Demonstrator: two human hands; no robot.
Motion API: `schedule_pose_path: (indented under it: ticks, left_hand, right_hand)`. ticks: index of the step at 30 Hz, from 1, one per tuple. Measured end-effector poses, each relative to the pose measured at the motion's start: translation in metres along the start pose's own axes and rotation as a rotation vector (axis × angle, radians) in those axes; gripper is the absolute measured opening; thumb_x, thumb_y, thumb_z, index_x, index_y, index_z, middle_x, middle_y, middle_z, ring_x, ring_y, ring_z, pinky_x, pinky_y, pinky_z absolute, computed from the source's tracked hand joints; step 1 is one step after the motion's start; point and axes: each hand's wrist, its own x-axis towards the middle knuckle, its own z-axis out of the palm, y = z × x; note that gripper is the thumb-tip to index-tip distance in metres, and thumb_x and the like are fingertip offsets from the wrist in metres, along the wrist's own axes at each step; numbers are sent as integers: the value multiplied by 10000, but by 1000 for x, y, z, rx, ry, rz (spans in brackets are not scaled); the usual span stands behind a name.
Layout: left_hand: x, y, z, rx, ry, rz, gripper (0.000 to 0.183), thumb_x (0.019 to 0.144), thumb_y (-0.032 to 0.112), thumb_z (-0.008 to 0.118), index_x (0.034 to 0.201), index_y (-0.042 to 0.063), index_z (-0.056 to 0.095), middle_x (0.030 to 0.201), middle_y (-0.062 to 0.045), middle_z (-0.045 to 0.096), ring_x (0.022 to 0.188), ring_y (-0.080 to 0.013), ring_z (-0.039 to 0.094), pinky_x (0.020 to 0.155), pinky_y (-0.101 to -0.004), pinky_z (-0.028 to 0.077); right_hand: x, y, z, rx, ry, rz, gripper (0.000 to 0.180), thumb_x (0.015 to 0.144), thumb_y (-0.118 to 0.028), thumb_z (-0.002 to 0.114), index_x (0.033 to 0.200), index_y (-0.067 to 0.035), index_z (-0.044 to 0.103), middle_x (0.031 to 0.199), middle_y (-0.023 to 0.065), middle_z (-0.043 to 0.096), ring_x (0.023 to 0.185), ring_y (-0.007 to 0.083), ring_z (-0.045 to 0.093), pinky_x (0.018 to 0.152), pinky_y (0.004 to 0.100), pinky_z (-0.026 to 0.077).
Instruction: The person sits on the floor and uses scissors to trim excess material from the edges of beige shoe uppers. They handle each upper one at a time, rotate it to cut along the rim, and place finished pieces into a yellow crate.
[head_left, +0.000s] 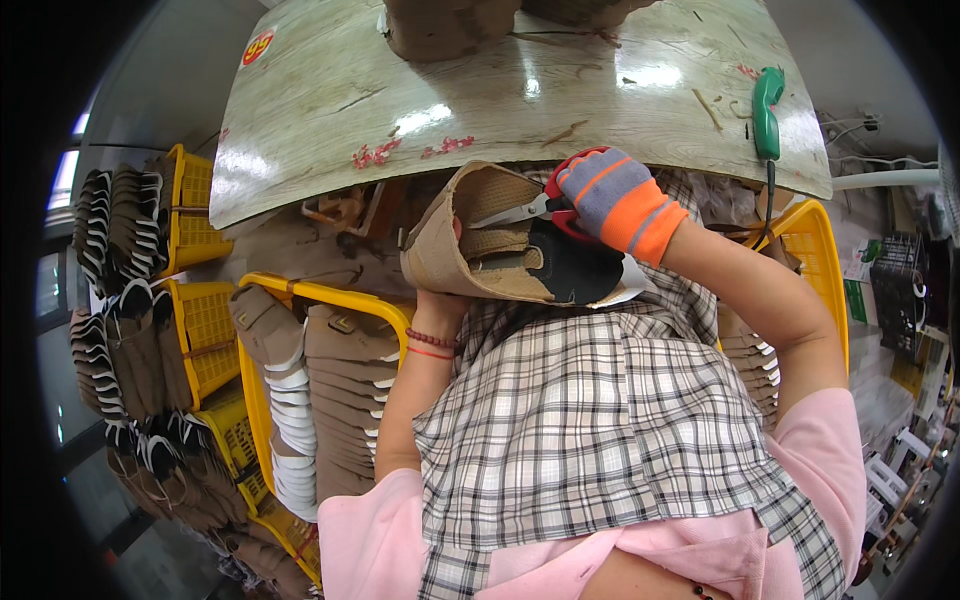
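Observation:
My right hand (611, 196), in a grey and orange glove, grips the red handles of a pair of scissors (517, 213). Their blades point left into the opening of a tan shoe upper (442, 259) with a mesh lining and a black inner part. Whether the blades touch the lining is hard to tell. My left hand (448, 300) holds the upper from its left and lower side, over my lap; most of its fingers are hidden behind the upper. A white edge shows at the upper's right end.
Ahead is a wood-patterned table (315, 112) with scraps and a corded green hand tool (766, 112). Brown pieces (454, 26) lie at its far side. A yellow basket (251, 360) of stacked uppers (349, 405) stands left, another yellow basket (817, 247) right. More filled baskets (202, 322) line the far left.

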Motion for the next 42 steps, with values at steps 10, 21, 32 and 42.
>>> schedule_pose_path:
  ticks: [10, 21, 32, 42]
  left_hand:
    - [-3, 3, 4, 75, 14, 60, 447, 961, 290, 645, 1357, 124, 523, 1321, -30, 567, 1194, -195, 559, 958, -396, 521]
    - [-9, 30, -94, -99, 93, -295, 504, 855, 157, 764, 1296, 76, 535, 1240, -53, 595, 1058, -202, 626, 921, -361, 539]
    - [-53, 30, -48, 264, 84, -338, 548, 723, -3, 817, 1218, 83, 597, 893, -37, 646, 802, -112, 671, 711, -238, 578]
    - [-60, 31, -41, 268, 97, -312, 456, 712, 0, 830, 1113, 83, 628, 885, -8, 649, 771, -115, 661, 717, -242, 572]
  right_hand:
    - [-2, -1, -10, 40, 21, 19, 286, 775, -318, 748, 990, -134, 706, 910, 117, 695, 890, 304, 665, 799, 394, 527]
    - [-51, -12, -19, 302, -186, 345, 377, 838, -370, 679, 1090, -89, 683, 995, 139, 693, 957, 323, 656, 840, 390, 523]
    - [-55, -33, 1, 239, -325, 63, 312, 816, -347, 699, 935, -60, 727, 822, 148, 690, 812, 332, 669, 731, 406, 538]
    - [-55, -33, 7, 189, -316, 74, 292, 807, -354, 715, 969, -113, 738, 848, 107, 711, 837, 302, 680, 730, 394, 547]
